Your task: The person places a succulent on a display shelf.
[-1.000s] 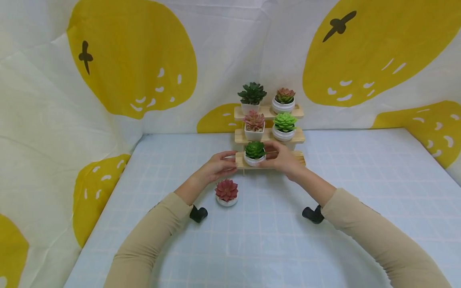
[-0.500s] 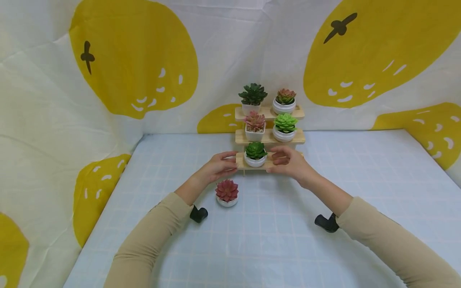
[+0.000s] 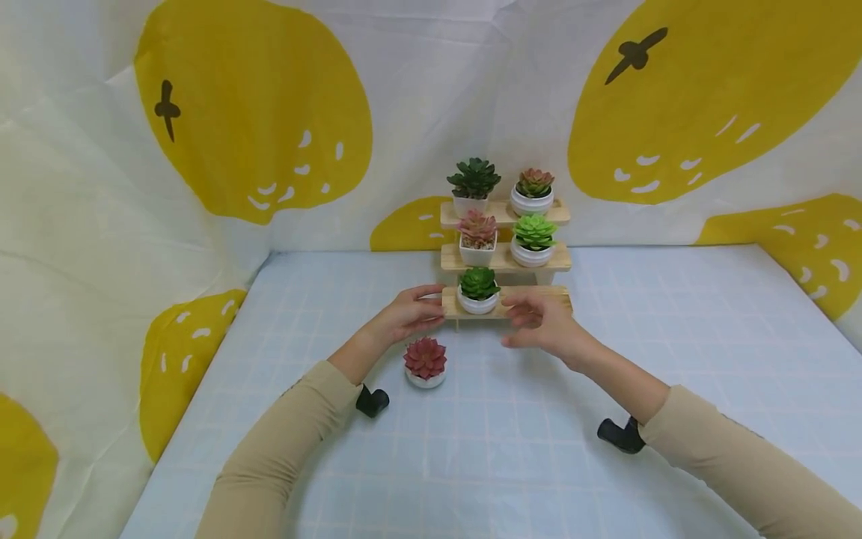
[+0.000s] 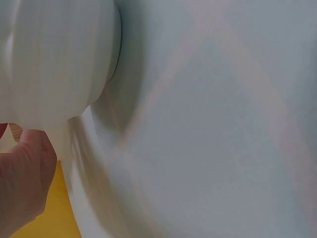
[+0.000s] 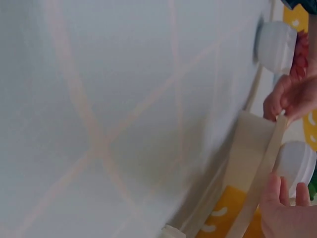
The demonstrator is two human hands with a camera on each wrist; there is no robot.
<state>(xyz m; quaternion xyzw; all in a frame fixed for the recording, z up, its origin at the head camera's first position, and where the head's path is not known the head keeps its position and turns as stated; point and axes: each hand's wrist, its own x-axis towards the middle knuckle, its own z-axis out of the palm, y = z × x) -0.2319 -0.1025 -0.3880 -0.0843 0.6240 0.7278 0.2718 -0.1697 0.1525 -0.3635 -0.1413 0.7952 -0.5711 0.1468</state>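
Note:
A three-tier wooden plant stand point(image 3: 535, 298) stands near the back wall. My left hand point(image 3: 408, 312) grips the left end of its lowest board; the right wrist view also shows this left hand point(image 5: 292, 99) at the board's end. A green succulent in a round white pot point(image 3: 478, 290) sits on that board, left of centre. My right hand point(image 3: 545, 326) hovers at the board's front, right of this pot, fingers loosely spread and holding nothing. In front of the stand, a red succulent in a white pot point(image 3: 425, 362) rests on the table; its pot point(image 4: 54, 54) looms large in the left wrist view.
Higher tiers hold a dark green succulent point(image 3: 474, 180), a reddish-green one point(image 3: 534, 187), a pink one point(image 3: 477, 233) and a bright green one point(image 3: 534, 236). The table point(image 3: 471, 449) has a pale blue checked cloth. A lemon-print sheet point(image 3: 431, 90) hangs behind.
My right hand has let go of the green succulent's pot and drawn back to the right and toward me. The pot stays on the lowest board. My left hand keeps its place.

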